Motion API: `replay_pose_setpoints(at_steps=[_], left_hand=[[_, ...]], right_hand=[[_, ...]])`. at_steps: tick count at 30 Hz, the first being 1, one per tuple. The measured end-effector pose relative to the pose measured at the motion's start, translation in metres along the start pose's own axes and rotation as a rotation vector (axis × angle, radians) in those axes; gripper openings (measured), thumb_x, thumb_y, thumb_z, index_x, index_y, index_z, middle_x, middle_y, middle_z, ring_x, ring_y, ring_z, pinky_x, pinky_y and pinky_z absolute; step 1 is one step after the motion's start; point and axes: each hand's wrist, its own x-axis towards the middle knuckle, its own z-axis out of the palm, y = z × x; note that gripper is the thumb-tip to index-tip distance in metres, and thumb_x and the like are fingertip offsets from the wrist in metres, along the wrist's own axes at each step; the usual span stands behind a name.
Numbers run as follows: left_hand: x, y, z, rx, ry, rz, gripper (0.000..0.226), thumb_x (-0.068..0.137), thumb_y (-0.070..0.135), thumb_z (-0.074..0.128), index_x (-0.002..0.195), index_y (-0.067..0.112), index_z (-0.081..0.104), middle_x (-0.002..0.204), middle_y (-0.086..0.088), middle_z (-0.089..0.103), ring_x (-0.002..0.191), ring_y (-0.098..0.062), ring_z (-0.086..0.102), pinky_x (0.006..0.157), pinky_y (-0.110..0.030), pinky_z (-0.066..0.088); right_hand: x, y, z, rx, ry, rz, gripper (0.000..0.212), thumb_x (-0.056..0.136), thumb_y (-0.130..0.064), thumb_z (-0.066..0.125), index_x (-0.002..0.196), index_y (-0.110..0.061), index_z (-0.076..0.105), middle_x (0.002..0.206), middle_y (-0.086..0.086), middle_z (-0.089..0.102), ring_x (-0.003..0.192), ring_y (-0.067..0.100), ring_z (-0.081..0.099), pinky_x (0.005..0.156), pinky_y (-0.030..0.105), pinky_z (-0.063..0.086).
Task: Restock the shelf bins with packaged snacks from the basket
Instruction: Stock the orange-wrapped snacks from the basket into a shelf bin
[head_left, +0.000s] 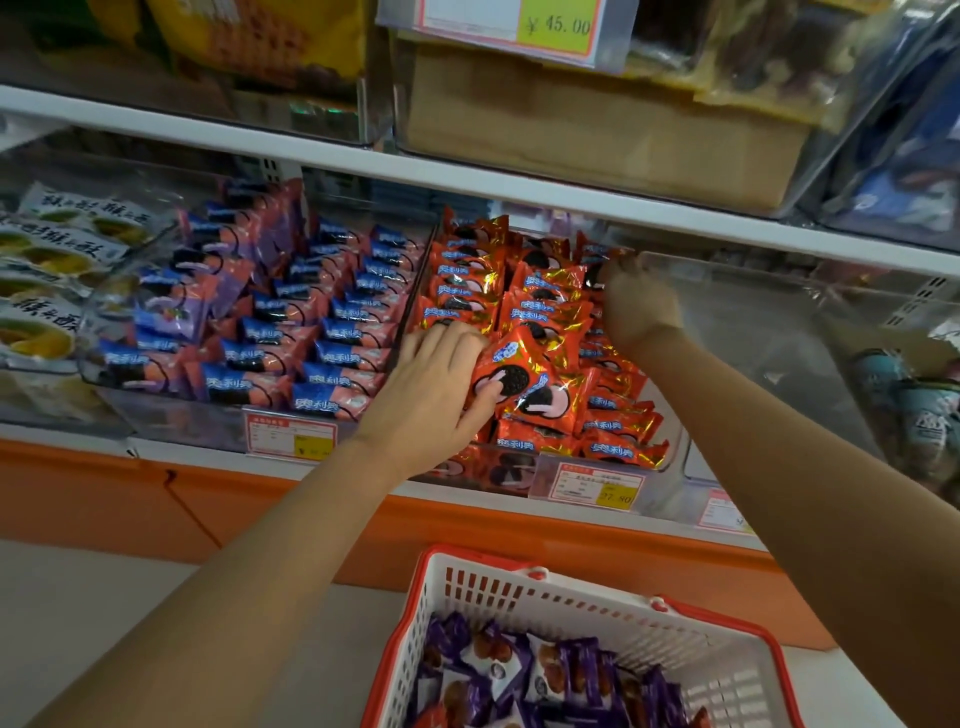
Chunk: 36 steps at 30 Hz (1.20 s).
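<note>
A clear shelf bin (675, 452) in the middle of the shelf is packed with red-orange cookie packets (550, 291). My left hand (436, 395) lies flat on the bin's front left part, thumb pressed on one tilted red cookie packet (524, 384). My right hand (636, 304) reaches deep into the bin's right rear, fingers curled on a red packet (597, 260) there. Below, a white basket with a red rim (571, 597) holds several purple snack packets (519, 670).
Left of the red bin stands a bin of pink-and-blue cookie packets (311, 322), then yellow pastry packs (47, 270). An empty-looking clear bin (753, 322) sits to the right. Price tags (597, 483) hang on the bin fronts. The upper shelf (467, 182) overhangs closely.
</note>
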Motion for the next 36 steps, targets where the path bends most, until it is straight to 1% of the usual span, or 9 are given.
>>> replay_pose_setpoints(at_steps=[5, 8, 12, 14, 16, 20, 26, 30, 36], left_hand=[[0.006, 0.006, -0.013, -0.163, -0.05, -0.11, 0.05, 0.091, 0.049, 0.028, 0.11, 0.009, 0.05, 0.106, 0.004, 0.041, 0.102, -0.012, 0.038, 0.092, -0.033, 0.03], [0.005, 0.021, -0.019, -0.198, 0.12, -0.14, 0.042, 0.09, 0.046, 0.038, 0.108, 0.011, 0.052, 0.102, 0.01, 0.039, 0.096, -0.006, 0.034, 0.087, -0.026, 0.028], [0.007, 0.049, -0.018, -0.418, 0.208, -0.276, 0.044, 0.087, 0.051, 0.043, 0.11, 0.016, 0.054, 0.104, 0.011, 0.049, 0.1, -0.004, 0.04, 0.085, -0.017, 0.03], [0.01, 0.065, -0.015, -0.663, 0.194, -0.401, 0.041, 0.086, 0.053, 0.048, 0.11, 0.021, 0.052, 0.109, 0.006, 0.056, 0.105, -0.014, 0.051, 0.087, -0.023, 0.04], [0.014, 0.083, -0.014, -0.863, 0.195, -0.462, 0.023, 0.089, 0.041, 0.058, 0.104, 0.026, 0.051, 0.105, 0.005, 0.06, 0.103, -0.01, 0.056, 0.085, -0.022, 0.045], [0.02, 0.092, -0.013, -0.783, 0.169, -0.391, 0.017, 0.088, 0.028, 0.066, 0.096, 0.031, 0.052, 0.096, 0.016, 0.059, 0.092, 0.006, 0.052, 0.088, -0.017, 0.041], [0.024, 0.044, 0.01, -0.027, -0.114, -0.088, 0.057, 0.092, 0.046, 0.025, 0.131, 0.015, 0.054, 0.136, -0.003, 0.053, 0.133, -0.022, 0.041, 0.112, -0.041, 0.018], [0.02, 0.039, 0.022, 0.071, -0.112, -0.065, 0.051, 0.095, 0.039, 0.029, 0.132, 0.013, 0.053, 0.134, -0.007, 0.056, 0.129, -0.026, 0.047, 0.11, -0.04, 0.017], [0.019, 0.036, 0.028, 0.077, -0.066, -0.035, 0.049, 0.096, 0.037, 0.031, 0.134, 0.013, 0.051, 0.136, -0.008, 0.055, 0.128, -0.026, 0.047, 0.109, -0.042, 0.021]], right_hand=[[-0.038, 0.005, -0.012, 0.18, 0.026, -0.024, 0.046, 0.09, 0.0, 0.046, 0.134, -0.011, 0.043, 0.14, 0.011, 0.04, 0.12, 0.034, 0.049, 0.092, 0.045, 0.045], [-0.073, 0.007, -0.023, 0.506, 0.197, -0.062, 0.032, 0.094, -0.005, 0.045, 0.124, -0.012, 0.053, 0.127, 0.009, 0.051, 0.106, 0.027, 0.055, 0.084, 0.042, 0.049], [-0.123, -0.004, -0.047, 0.976, 0.108, -0.023, 0.02, 0.099, -0.022, 0.047, 0.118, -0.021, 0.051, 0.108, -0.012, 0.059, 0.094, -0.005, 0.055, 0.077, 0.008, 0.045], [-0.14, -0.01, -0.055, 1.243, -0.097, 0.03, 0.028, 0.096, -0.025, 0.049, 0.123, -0.017, 0.05, 0.112, -0.011, 0.061, 0.101, -0.002, 0.058, 0.081, 0.009, 0.047], [-0.148, -0.013, -0.057, 1.364, -0.125, 0.027, 0.03, 0.093, -0.022, 0.054, 0.122, -0.014, 0.053, 0.111, -0.007, 0.065, 0.102, 0.004, 0.062, 0.084, 0.014, 0.049], [-0.145, -0.006, -0.056, 1.504, -0.054, 0.093, 0.023, 0.088, -0.011, 0.061, 0.11, -0.008, 0.059, 0.097, -0.001, 0.07, 0.089, 0.011, 0.067, 0.078, 0.023, 0.054], [-0.096, 0.025, -0.036, 0.951, 0.155, 0.218, 0.025, 0.091, -0.023, 0.062, 0.114, -0.016, 0.057, 0.101, -0.004, 0.063, 0.089, 0.011, 0.061, 0.081, 0.032, 0.053], [-0.05, 0.035, -0.019, 0.505, 0.176, 0.115, 0.034, 0.094, -0.022, 0.055, 0.127, -0.014, 0.053, 0.126, 0.012, 0.052, 0.113, 0.03, 0.053, 0.091, 0.048, 0.049], [-0.008, 0.016, -0.005, 0.117, 0.053, 0.051, 0.043, 0.092, -0.003, 0.054, 0.134, -0.007, 0.043, 0.137, 0.018, 0.044, 0.128, 0.035, 0.041, 0.097, 0.045, 0.045]])
